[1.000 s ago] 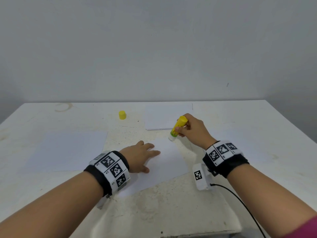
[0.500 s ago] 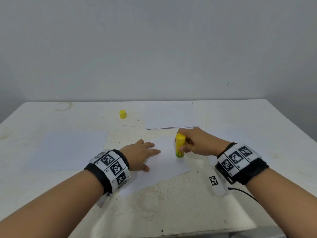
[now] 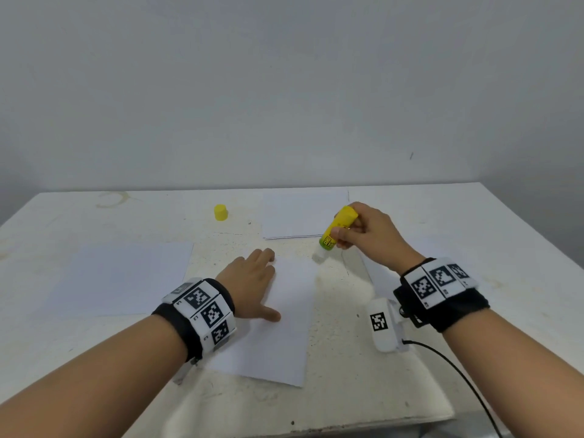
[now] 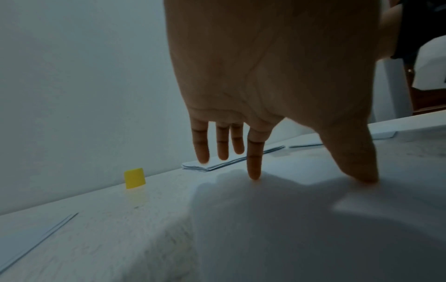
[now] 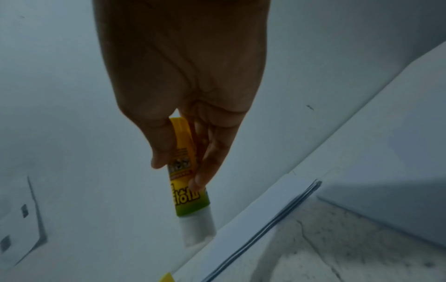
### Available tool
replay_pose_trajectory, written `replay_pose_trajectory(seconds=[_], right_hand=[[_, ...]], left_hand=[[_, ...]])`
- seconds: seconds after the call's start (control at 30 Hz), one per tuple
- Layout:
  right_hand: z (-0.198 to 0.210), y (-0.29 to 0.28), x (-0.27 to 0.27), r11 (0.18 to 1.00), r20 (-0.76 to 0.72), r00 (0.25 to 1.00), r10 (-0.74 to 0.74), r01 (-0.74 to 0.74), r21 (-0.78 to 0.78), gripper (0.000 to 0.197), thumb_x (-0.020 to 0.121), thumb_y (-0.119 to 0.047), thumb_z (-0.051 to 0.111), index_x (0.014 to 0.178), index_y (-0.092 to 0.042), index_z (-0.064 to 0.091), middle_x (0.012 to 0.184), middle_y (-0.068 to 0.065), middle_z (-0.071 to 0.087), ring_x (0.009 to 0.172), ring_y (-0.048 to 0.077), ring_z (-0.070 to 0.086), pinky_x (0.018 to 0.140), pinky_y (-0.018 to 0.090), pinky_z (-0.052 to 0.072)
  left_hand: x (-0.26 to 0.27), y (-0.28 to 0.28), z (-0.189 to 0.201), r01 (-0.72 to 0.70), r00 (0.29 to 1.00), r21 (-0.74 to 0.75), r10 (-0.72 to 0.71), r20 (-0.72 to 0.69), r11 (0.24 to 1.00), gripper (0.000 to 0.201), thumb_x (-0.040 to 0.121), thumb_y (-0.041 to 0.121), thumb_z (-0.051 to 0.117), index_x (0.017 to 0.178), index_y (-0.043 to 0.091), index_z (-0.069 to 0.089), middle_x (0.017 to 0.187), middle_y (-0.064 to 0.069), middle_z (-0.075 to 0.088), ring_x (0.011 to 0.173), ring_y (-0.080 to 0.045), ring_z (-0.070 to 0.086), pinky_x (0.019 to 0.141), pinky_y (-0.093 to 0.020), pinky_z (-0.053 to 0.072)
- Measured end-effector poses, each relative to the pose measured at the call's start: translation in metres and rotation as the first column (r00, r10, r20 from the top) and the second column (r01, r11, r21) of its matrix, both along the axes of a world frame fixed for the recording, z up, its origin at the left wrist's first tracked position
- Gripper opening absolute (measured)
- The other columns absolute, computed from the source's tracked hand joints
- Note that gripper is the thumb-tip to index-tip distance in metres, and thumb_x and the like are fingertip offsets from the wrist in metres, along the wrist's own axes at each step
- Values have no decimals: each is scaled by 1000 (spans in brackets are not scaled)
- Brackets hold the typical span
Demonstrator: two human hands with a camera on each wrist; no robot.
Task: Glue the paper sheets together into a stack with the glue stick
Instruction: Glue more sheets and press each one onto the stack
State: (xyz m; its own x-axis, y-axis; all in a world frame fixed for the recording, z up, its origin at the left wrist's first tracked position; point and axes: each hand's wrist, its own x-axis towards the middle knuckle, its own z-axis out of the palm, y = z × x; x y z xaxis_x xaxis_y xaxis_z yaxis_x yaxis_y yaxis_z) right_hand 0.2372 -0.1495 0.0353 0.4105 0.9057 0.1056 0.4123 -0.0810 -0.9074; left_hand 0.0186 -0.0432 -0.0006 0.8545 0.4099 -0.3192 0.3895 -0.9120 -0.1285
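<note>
— Pinning a loose paper sheet (image 3: 284,314) flat at table centre, the left hand (image 3: 249,289) lies spread, fingers straight, gripping nothing; the right hand (image 3: 363,235) pinches a yellow glue stick (image 3: 336,229) by its barrel, white tip down at the sheet's one-o'clock corner.

— How will these things handle?

— By my reading, the sheet is light, limp and quick to slide or crease, so a flat palm serves better than a pinch. The stick looks rigid and light; holding it mid-barrel keeps fingers clear of the tacky end.

— Where is the rest?

— A pile of sheets (image 3: 300,216) waits at twelve o'clock, another sheet (image 3: 126,276) at nine, a third (image 3: 376,273) under the right wrist at three, the yellow cap (image 3: 220,212) at eleven.

— What do the views add?

— The right wrist view alone shows the layered edges of that pile (image 5: 284,215) and the exposed glue. The left wrist view shows only forefinger (image 4: 254,162) and thumb pressing down, other fingers lifted. Whether the tip touches paper, I cannot tell.
</note>
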Motion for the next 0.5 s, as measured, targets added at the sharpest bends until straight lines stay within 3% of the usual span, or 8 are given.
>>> replay_pose_trajectory(seconds=[0.1,0.23,0.33,0.4,0.5], right_hand=[[-8,11,-5,1000,-18,1000,-23,23,-17,14,84,-5,70,93,-3,59,84,15,71,70,26,68,69,33,59],[-18,25,-12,998,14,999,-33,33,-56,15,85,-7,70,92,-6,57,85,14,70,63,17,66,65,23,56],[-23,38,-17,995,56,998,-14,19,-94,15,85,-10,69,89,-12,55,90,16,70,66,18,65,73,31,57],[-25,47,-23,994,84,996,2,7,-109,15,86,-11,68,89,-14,54,93,15,69,68,19,65,76,32,56],[-24,61,-33,994,94,995,40,-30,-104,17,88,-9,66,98,-11,53,99,14,65,69,15,61,63,13,50]], left_hand=[[-3,-1,-4,-26,999,-138,29,18,990,67,91,55,50,142,14,31,156,-3,13,136,-22,26,101,-38,41],[-7,4,-4,-52,999,-129,54,8,990,55,99,34,45,149,25,23,149,-5,29,131,-22,33,102,-37,41],[-11,7,-1,-74,997,-111,76,8,991,59,95,40,52,147,29,26,144,-5,31,127,-22,37,98,-34,40],[-14,8,-2,-72,997,-92,74,22,993,62,92,49,53,145,30,28,148,-6,25,132,-23,30,100,-34,37],[-17,6,-7,-102,994,-139,106,25,985,67,90,56,52,144,26,28,154,-5,20,138,-22,25,105,-37,34]])
